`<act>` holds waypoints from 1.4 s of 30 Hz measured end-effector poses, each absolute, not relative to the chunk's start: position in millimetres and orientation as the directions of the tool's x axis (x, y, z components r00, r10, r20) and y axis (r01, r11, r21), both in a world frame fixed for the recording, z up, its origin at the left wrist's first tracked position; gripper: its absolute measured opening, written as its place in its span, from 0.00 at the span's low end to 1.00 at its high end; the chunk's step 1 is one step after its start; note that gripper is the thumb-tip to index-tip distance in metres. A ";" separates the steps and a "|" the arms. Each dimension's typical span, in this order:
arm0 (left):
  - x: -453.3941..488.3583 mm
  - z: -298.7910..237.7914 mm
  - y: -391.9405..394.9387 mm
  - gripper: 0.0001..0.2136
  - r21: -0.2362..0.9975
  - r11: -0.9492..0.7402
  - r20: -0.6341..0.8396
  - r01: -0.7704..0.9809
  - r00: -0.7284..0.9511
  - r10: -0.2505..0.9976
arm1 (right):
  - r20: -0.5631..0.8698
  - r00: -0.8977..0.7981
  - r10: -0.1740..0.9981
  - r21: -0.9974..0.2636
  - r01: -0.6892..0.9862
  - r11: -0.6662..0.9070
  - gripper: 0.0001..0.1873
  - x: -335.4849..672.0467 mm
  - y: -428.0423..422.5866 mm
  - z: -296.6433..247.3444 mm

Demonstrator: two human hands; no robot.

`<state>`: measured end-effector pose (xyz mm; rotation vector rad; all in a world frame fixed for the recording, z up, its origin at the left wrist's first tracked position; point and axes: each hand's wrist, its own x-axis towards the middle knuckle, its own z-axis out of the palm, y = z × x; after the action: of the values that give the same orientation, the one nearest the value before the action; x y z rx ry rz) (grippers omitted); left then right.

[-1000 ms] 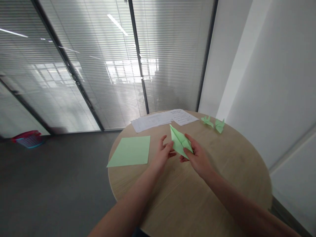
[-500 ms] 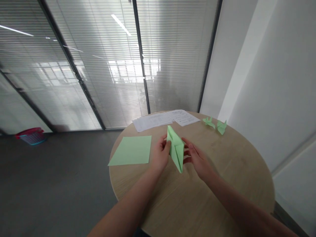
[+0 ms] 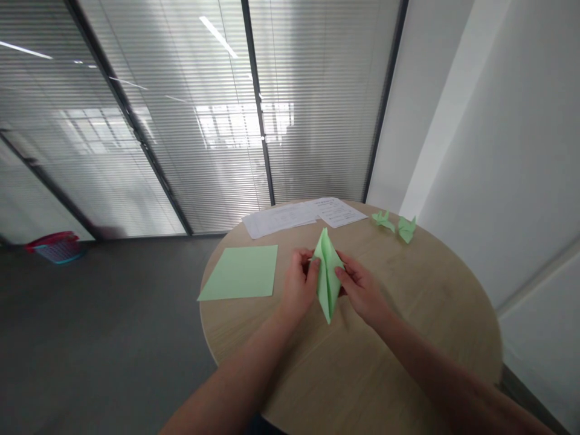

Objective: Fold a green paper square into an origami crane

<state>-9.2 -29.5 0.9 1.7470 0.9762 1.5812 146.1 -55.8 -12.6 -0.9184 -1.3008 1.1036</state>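
A folded green paper piece, a long diamond shape with points up and down, is held upright over the round wooden table. My left hand pinches its left edge with closed fingers. My right hand grips its right edge, fingers closed on the paper. A flat green paper sheet lies to the left of my hands.
White printed sheets lie at the table's far edge. Two small folded green paper figures sit at the far right. Glass walls with blinds stand behind, a white wall is on the right, and a red basket rests on the grey floor at left.
The folded green piece has turned from slanting toward the right to standing upright between both hands. My right hand has closed on its right edge again.
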 end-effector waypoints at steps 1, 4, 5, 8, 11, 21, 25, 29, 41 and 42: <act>-8.7 0.5 -29.7 0.01 0.787 -0.595 0.598 0.162 0.040 0.801 | 0.268 -0.037 0.963 -0.960 -0.091 0.263 0.30 146.2 -56.1 -12.9; -7.3 0.0 -31.0 0.04 0.718 -0.669 0.659 0.193 0.124 0.742 | 0.281 0.016 0.959 -0.958 -0.060 0.282 0.30 147.6 -56.5 -13.3; -6.9 -0.2 -31.7 0.05 0.711 -0.676 0.661 0.194 0.144 0.736 | 0.287 0.033 0.957 -0.956 -0.046 0.289 0.30 148.3 -56.5 -13.3; -6.0 -1.0 -33.3 0.10 0.741 -0.646 0.621 0.181 0.182 0.763 | 0.302 0.068 0.951 -0.953 0.009 0.302 0.29 150.2 -56.3 -12.3; -5.7 -1.1 -33.8 0.12 0.787 -0.602 0.572 0.133 0.209 0.793 | 0.291 0.082 0.953 -0.956 0.061 0.287 0.31 150.9 -57.2 -9.8; -2.4 2.5 -35.9 0.16 0.825 -0.556 0.534 0.095 0.189 0.824 | 0.263 0.099 0.960 -0.962 0.101 0.254 0.35 148.6 -59.6 -6.5; 0.8 3.0 -33.7 0.09 0.867 -0.496 0.497 -0.043 0.135 0.857 | 0.277 0.112 0.954 -0.960 0.080 0.269 0.34 147.3 -58.5 -10.0; -0.6 1.9 -26.9 0.10 0.917 -0.387 0.397 -0.092 0.158 0.904 | 0.257 0.123 0.958 -0.966 0.052 0.252 0.33 146.8 -58.3 -9.8; -17.4 0.6 -13.6 0.08 0.898 -0.389 0.298 0.205 0.366 0.881 | 0.244 -0.025 0.970 -0.910 0.340 0.238 0.18 173.8 -41.2 -10.3; -22.2 2.0 -12.4 0.08 0.868 -0.416 0.273 0.271 0.439 0.856 | 0.247 -0.076 0.966 -0.880 0.401 0.256 0.17 178.5 -39.7 -9.0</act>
<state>-22.2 -12.4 2.0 1.9145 0.9509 0.9522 178.5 -39.7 -9.0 -1.2872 -1.6382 0.7983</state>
